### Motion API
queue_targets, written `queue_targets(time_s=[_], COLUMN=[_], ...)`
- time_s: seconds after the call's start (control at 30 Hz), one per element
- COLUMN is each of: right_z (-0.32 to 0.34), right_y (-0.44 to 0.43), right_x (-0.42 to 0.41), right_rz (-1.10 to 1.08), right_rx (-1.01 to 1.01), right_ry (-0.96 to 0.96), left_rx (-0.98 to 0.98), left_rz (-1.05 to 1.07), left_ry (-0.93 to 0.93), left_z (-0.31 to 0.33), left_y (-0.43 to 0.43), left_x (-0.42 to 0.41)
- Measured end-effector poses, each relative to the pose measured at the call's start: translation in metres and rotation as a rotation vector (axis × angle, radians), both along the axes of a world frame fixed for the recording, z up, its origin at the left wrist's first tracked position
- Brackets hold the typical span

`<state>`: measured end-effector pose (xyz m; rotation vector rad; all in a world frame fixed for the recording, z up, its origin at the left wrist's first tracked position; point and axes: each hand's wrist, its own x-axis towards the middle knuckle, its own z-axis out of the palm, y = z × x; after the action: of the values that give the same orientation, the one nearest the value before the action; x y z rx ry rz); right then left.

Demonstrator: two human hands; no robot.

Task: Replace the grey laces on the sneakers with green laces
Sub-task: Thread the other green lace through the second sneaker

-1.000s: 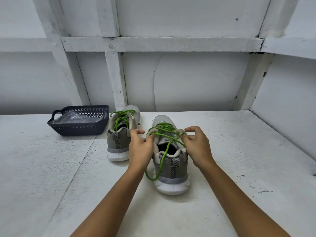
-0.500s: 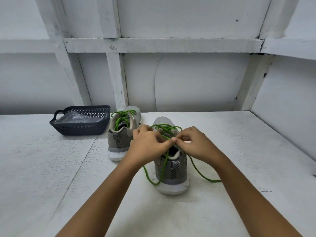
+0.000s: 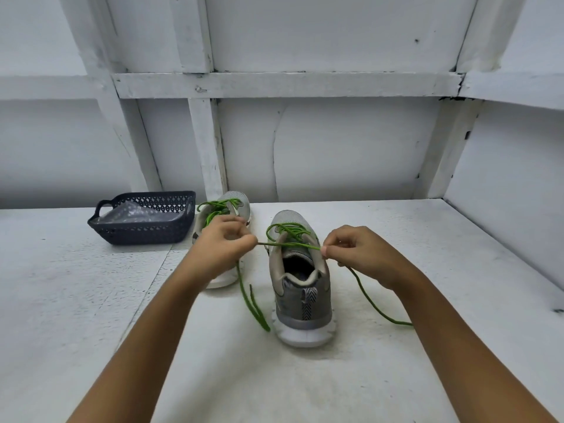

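i log both sneakers on the white desk (image 3: 305,386). the near sneaker (image 3: 302,303) stands upright, heel toward me, between my forearms. the far sneaker (image 3: 238,203) stands just beside it on the left, partly hidden behind the left grip, and already carries green lacing. no grey lace shows anywhere in view.

grip state: the left grip (image 3: 227,239) pinches the green lace (image 3: 290,245) of the near sneaker between thumb and fingertips. the right grip (image 3: 357,251) pinches the same lace on the other side. the span between them runs taut and nearly level across the shoe's collar, just above the opening. one loose tail (image 3: 253,303) drops below the left grip and lies on the desk beside the heel. the other tail (image 3: 369,300) trails below the right grip onto the desk.

handling, in my judgement: the lace is a light, thin, round cord, limp unless tensioned and probably a little slick. it wants a fingertip pinch close to the crossing, not out on the tails. the shoe looks light, with a soft mesh upper, so a hard one-sided pull could drag or tip it. tension should be equal on both sides. i judge the threading done and the knot to be the step in hand.

a dark basket (image 3: 143,232) holding what looks like clear plastic sits well to the left, at the back.
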<state>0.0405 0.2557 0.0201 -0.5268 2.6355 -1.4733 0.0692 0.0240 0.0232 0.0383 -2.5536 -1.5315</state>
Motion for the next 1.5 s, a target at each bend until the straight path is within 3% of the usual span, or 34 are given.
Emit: queue_targets(time_s=[0.3, 0.63, 0.8, 0.97, 1.07, 1.2, 1.5], right_z=[0.006, 0.002, 0.005, -0.002, -0.005, -0.011, -0.023], right_y=[0.005, 0.015, -0.001, -0.026, -0.037, -0.034, -0.032], right_x=[0.007, 0.000, -0.008, -0.013, -0.014, -0.014, -0.020], right_rz=[0.188, 0.297, 0.028, 0.049, 0.018, 0.026, 0.037], right_rx=[-0.209, -0.168, 0.270, 0.648, 0.835, 0.763, 0.668], right_ry=[-0.143, -0.211, 0.142, 0.323, 0.476, 0.512, 0.854], left_rx=[-0.216, -0.387, -0.406, -0.702, -0.749, -0.739, -0.727], left_rz=[-0.087, -0.021, -0.162, -0.215, -0.201, -0.185, -0.090], left_ry=[-0.087, -0.021, 0.123, 0.119, 0.067, 0.077, 0.160], left_z=[-0.003, -0.016, -0.012, -0.013, -0.013, -0.016, -0.026], left_y=[0.006, 0.004, 0.016, 0.036, 0.041, 0.049, 0.051], left_x=[0.001, -0.007, -0.011, -0.019, -0.021, -0.021, -0.021])
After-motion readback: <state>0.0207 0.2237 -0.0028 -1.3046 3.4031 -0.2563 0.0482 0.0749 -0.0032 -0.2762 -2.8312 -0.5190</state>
